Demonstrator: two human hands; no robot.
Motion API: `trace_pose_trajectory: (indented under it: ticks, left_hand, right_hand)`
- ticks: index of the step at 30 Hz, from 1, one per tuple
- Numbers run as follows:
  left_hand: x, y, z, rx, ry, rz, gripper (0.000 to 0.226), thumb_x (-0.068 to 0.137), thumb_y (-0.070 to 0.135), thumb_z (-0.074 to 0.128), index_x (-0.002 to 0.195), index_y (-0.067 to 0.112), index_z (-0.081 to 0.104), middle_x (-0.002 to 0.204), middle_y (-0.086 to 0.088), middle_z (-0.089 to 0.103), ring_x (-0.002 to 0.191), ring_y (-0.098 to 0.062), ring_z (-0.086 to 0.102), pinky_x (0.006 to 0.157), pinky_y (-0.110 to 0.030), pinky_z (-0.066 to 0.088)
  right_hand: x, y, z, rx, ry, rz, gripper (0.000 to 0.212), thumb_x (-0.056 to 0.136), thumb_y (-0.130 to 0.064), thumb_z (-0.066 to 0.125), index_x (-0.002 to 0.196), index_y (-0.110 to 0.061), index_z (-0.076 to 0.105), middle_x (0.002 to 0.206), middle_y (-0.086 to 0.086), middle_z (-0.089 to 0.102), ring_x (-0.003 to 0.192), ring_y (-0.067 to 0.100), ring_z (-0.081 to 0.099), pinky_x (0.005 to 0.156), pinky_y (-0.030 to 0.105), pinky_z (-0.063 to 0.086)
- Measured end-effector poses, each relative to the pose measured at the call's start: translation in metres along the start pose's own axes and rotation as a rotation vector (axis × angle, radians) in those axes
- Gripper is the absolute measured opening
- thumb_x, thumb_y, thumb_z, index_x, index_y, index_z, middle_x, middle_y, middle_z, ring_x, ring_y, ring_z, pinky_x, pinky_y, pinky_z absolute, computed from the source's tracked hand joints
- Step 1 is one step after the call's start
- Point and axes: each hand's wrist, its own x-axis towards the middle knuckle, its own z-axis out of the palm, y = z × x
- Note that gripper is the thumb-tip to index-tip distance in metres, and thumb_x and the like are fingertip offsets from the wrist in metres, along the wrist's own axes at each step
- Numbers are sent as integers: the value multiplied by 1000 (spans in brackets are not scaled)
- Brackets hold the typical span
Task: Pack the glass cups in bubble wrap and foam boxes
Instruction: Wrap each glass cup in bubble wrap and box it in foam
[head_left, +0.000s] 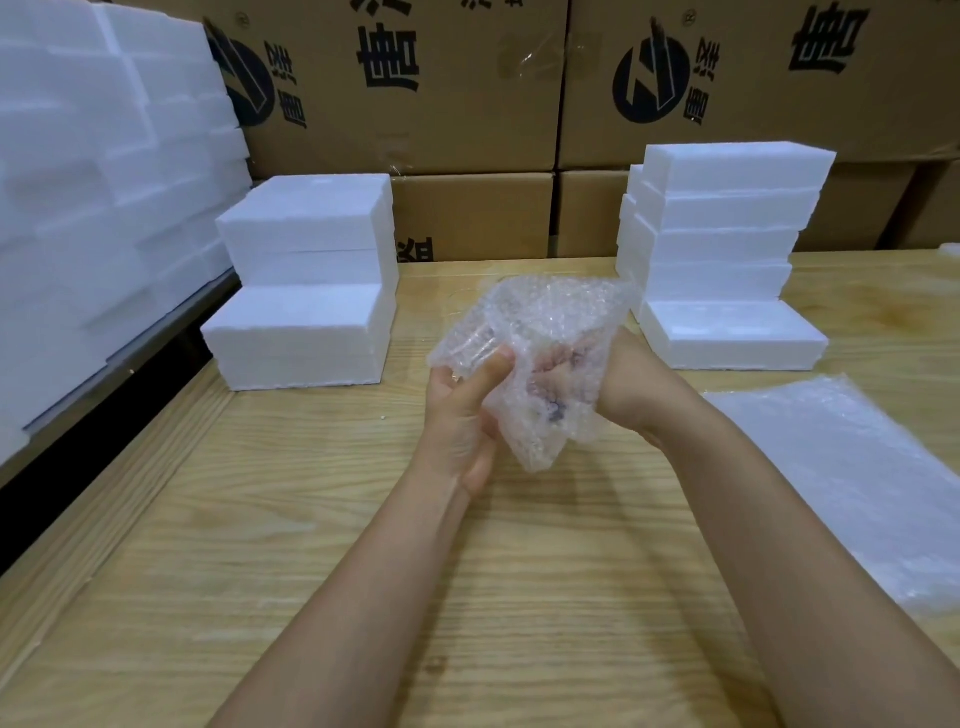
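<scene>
Item: bubble wrap bag (535, 353), clear, crumpled, held up off the counter (363, 545) above its middle, mouth toward the far edge.

Contents: I take it a glass cup is inside, but through the wrap I see only a blurred shape with a few dark marks low in the bag. I cannot confirm it.

Hands: my left hand (462, 410) grips the bag's near-left side from outside, thumb pinching the film against the fingers. My right hand (618, 374) goes into the bag up to the wrist. How its fingers lie in there, or whether they hold anything, I cannot tell.

Handling, my judgement: the wrap is light, soft and limp, with slick film that bunches and slides under a pinch. Any glass within would be hard, smooth and breakable, and heavier than its cover. Best hold is round the body of the padded bundle with a palm under its low end. The loose top will not bear weight.

Foam boxes: white, stiff and probably light, with edges that may crumble.
- One stack (306, 291) at the far-left corner.
- One stack (727, 249) toward the far-right.
- A larger bank of foam (104, 182) beyond the left edge.

Spare bubble wrap (841, 478): a flat pile along the right edge.

Backdrop: printed cardboard cartons (467, 104) stacked behind the far edge.
</scene>
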Motion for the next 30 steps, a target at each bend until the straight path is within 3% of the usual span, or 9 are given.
trace_pose_trajectory:
  ticks: [4,7,10,15,20,23,26,28,30]
  left_hand:
    - [5,1,-7,-42,19,9,76,61,14,78,132,3,54,132,-22,57,120,-37,57,103,-59,42]
    - [9,-1,-12,-117,65,13,62,76,7,72,135,4,52,131,-18,60,120,-33,58,105,-58,40]
    - [11,-4,-14,-138,59,-11,62,79,9,70,137,3,49,134,-19,57,123,-35,55,107,-57,38]
    - [8,-2,-20,-88,12,-86,77,69,18,81,137,2,49,134,-20,56,124,-36,54,108,-55,38]
    - [6,-10,-16,-81,-25,-134,70,65,8,82,130,5,57,128,-19,62,116,-31,61,99,-47,49]
    - [7,-10,-14,-202,-41,-100,95,44,19,95,130,4,56,129,-18,61,118,-31,59,103,-45,45]
    - [8,-8,-14,-280,-34,-59,106,38,18,98,133,2,53,126,-17,63,114,-29,62,94,-40,53]
    - [7,-9,-13,-286,-53,-45,108,41,18,97,136,1,50,130,-18,60,117,-29,60,92,-38,54]
    - [6,-9,-12,-255,-105,-47,103,49,20,94,138,0,47,133,-19,57,122,-30,57,96,-39,52]
  right_hand:
    - [-7,-4,-18,281,49,32,27,97,-37,51,94,-20,71,95,-1,70,88,19,62,73,30,48]
    - [-15,3,-36,390,-119,1,56,70,-71,52,101,-27,70,107,-14,70,102,8,63,87,33,49]
    - [-18,9,-37,268,-168,8,39,69,-46,71,92,-15,65,94,-13,71,91,5,65,82,31,52]
    - [-14,15,-53,591,270,-26,7,81,-13,69,75,-13,66,61,-8,65,60,7,62,59,21,52]
    - [-11,11,-55,568,540,-211,7,84,-18,71,84,-21,65,77,-6,64,72,11,58,78,26,50]
    - [-8,10,-46,640,505,-77,73,61,-60,78,122,-27,53,115,-2,58,106,15,59,91,32,48]
    - [-9,13,-31,843,123,120,136,26,-78,77,142,-20,38,134,6,51,121,26,53,101,44,44]
    - [-9,14,-15,906,-84,130,110,39,-68,81,133,-19,50,132,11,58,121,28,55,99,48,46]
    - [-7,12,0,882,-28,126,73,67,-46,76,126,-10,54,112,2,71,109,17,65,86,35,55]
